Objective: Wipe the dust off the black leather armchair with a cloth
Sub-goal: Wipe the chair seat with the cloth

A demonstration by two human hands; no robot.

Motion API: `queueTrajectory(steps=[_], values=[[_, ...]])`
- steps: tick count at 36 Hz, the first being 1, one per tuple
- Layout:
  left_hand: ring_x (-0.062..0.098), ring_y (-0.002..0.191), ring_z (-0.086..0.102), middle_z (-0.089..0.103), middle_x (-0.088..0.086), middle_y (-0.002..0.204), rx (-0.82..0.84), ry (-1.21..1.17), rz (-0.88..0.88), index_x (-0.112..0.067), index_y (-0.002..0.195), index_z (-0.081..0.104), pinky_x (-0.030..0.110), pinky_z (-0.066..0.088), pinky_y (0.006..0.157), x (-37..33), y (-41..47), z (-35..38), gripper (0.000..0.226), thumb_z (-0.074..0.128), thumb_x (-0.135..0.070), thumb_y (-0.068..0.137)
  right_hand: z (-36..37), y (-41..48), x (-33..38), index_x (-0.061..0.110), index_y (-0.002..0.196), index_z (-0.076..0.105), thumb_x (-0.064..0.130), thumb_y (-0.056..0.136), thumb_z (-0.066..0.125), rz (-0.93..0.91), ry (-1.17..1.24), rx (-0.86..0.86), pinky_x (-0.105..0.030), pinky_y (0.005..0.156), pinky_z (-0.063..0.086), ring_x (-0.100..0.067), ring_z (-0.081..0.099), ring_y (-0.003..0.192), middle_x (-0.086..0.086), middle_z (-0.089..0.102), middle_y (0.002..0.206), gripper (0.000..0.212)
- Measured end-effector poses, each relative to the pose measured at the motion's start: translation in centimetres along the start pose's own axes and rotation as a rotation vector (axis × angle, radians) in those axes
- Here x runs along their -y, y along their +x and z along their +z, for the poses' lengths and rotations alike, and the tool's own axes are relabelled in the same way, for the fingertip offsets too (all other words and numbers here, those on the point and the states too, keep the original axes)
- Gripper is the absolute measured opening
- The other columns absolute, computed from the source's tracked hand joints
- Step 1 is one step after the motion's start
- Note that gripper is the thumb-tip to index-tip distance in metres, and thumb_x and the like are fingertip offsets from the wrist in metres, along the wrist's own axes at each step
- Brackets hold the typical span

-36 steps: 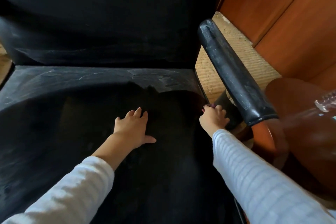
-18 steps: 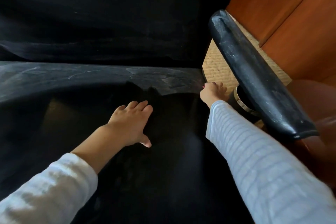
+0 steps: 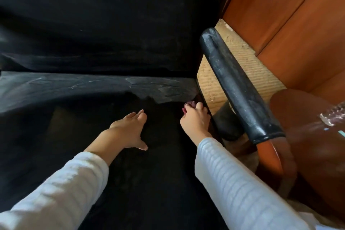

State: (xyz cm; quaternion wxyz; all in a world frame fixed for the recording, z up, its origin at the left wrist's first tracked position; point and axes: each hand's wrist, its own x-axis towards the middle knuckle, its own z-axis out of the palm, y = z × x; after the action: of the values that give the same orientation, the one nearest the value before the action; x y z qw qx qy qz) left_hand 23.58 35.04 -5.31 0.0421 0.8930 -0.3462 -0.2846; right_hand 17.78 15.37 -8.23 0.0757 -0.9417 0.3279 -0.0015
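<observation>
Over the last second the right hand [image 3: 195, 119] has worked along the right edge of the seat [image 3: 78, 87], reaching toward the rear corner half a second ago and now sitting a little back from it, close to the post under the armrest [image 3: 239, 87]. Its fingers are curled round the cloth [image 3: 187, 107], of which only a small reddish-pink fold shows past the knuckles; the rest is hidden in the grip, so how much of it meets the leather is hard to say. The left hand [image 3: 128, 130] has hardly moved: it lies flat on the middle of the seat, fingers straight and together, thumb spread, holding nothing and apparently bracing. This looks like edge work on the armchair, with plenty left, since a grey streaked film runs along the rear strip of the seat below the backrest [image 3: 112, 24], and the armrest looks pale and scuffed with dust too. The nearer seat is darker, though shadow and wiped leather cannot be told apart here. Both arms wear pale ribbed sleeves [image 3: 242, 188]. Right of the chair lies a woven tan mat [image 3: 248, 58] against reddish wood panelling [image 3: 291, 24], with a rounded brown wooden piece [image 3: 306, 136] and something clear and glinting [image 3: 334, 115] at the frame's edge
</observation>
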Motion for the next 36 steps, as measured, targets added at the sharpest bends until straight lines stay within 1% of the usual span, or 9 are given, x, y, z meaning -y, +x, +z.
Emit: queueTrajectory(steps=[5, 9, 13, 16, 19, 22, 26, 32, 36], values=[[0.017, 0.147, 0.003, -0.004, -0.004, 0.16, 0.007, -0.008, -0.002, -0.019, 0.148, 0.017, 0.043, 0.034, 0.111, 0.0, 0.3, 0.1, 0.097, 0.075, -0.044, 0.075, -0.1, 2.2, -0.7, 0.025, 0.133, 0.05, 0.014, 0.093, 0.046, -0.021, -0.011, 0.031, -0.046, 0.101, 0.032, -0.033, 0.034, 0.123, -0.011, 0.037, 0.131, 0.041], [0.016, 0.147, 0.002, -0.003, -0.005, 0.16, 0.006, -0.024, 0.004, -0.02, 0.149, 0.015, 0.042, 0.034, 0.111, 0.3, 0.3, 0.4, 0.096, 0.074, -0.043, 0.077, -0.2, 5.6, -0.7, 0.026, 0.131, 0.054, 0.012, 0.092, 0.046, 0.048, 0.053, 0.033, -0.05, 0.106, 0.031, -0.035, 0.033, 0.126, -0.012, 0.037, 0.137, 0.042], [0.015, 0.147, 0.001, -0.006, -0.006, 0.16, 0.012, -0.014, 0.005, -0.021, 0.15, 0.012, 0.043, 0.035, 0.11, 0.4, 0.5, 0.5, 0.096, 0.073, -0.043, 0.078, -0.5, 9.1, -1.1, 0.025, 0.138, 0.049, 0.015, 0.096, 0.042, 0.156, 0.07, 0.064, -0.049, 0.109, 0.027, -0.035, 0.031, 0.131, -0.012, 0.037, 0.141, 0.044], [0.015, 0.147, -0.001, -0.008, -0.006, 0.16, 0.021, -0.008, 0.009, -0.021, 0.15, 0.01, 0.043, 0.036, 0.11, 0.4, 0.8, 0.6, 0.097, 0.072, -0.042, 0.08, -0.3, 10.5, -1.4, 0.022, 0.139, 0.048, 0.017, 0.097, 0.041, 0.244, 0.103, 0.069, -0.047, 0.109, 0.025, -0.035, 0.032, 0.131, -0.012, 0.037, 0.141, 0.043], [0.015, 0.147, -0.002, -0.009, -0.006, 0.16, 0.033, -0.011, 0.015, -0.021, 0.151, 0.009, 0.042, 0.035, 0.111, 0.4, 0.9, 0.6, 0.097, 0.072, -0.041, 0.08, 0.1, 10.4, -1.1, 0.022, 0.137, 0.049, 0.015, 0.097, 0.042, 0.252, 0.097, 0.05, -0.048, 0.108, 0.027, -0.035, 0.033, 0.13, -0.012, 0.037, 0.139, 0.041], [0.016, 0.147, -0.001, -0.009, -0.006, 0.16, 0.021, -0.017, 0.01, -0.021, 0.15, 0.01, 0.043, 0.034, 0.112, 0.4, 0.9, 0.9, 0.097, 0.073, -0.041, 0.079, 0.2, 9.3, -0.7, 0.021, 0.136, 0.049, 0.014, 0.095, 0.042, 0.203, 0.062, 0.029, -0.049, 0.107, 0.03, -0.035, 0.033, 0.128, -0.012, 0.036, 0.138, 0.043], [0.016, 0.147, -0.003, -0.011, -0.005, 0.159, 0.014, -0.036, -0.011, -0.02, 0.151, 0.008, 0.043, 0.029, 0.114, 0.1, 0.8, 1.0, 0.099, 0.073, -0.037, 0.079, -0.2, 7.0, -0.4, 0.025, 0.134, 0.05, 0.012, 0.092, 0.044, 0.138, 0.096, 0.037, -0.049, 0.106, 0.032, -0.036, 0.034, 0.127, -0.012, 0.034, 0.138, 0.044], [0.016, 0.147, -0.004, -0.011, -0.005, 0.159, 0.002, -0.051, -0.033, -0.018, 0.151, 0.007, 0.042, 0.026, 0.116, -0.2, 0.7, 1.1, 0.101, 0.075, -0.037, 0.078, 0.1, 1.2, 2.7, 0.022, 0.136, 0.046, 0.023, 0.096, 0.045, -0.092, -0.092, 0.032, -0.047, 0.099, 0.032, -0.033, 0.032, 0.124, -0.011, 0.035, 0.134, 0.04], [0.016, 0.147, -0.003, -0.01, -0.004, 0.16, 0.0, -0.041, -0.029, -0.015, 0.151, 0.009, 0.041, 0.024, 0.117, -0.2, 0.7, 1.0, 0.101, 0.075, -0.038, 0.078, 0.5, -2.0, 5.7, 0.024, 0.14, 0.04, 0.023, 0.092, 0.053, -0.261, -0.123, 0.074, -0.045, 0.1, 0.031, -0.031, 0.031, 0.126, -0.009, 0.034, 0.136, 0.049]])
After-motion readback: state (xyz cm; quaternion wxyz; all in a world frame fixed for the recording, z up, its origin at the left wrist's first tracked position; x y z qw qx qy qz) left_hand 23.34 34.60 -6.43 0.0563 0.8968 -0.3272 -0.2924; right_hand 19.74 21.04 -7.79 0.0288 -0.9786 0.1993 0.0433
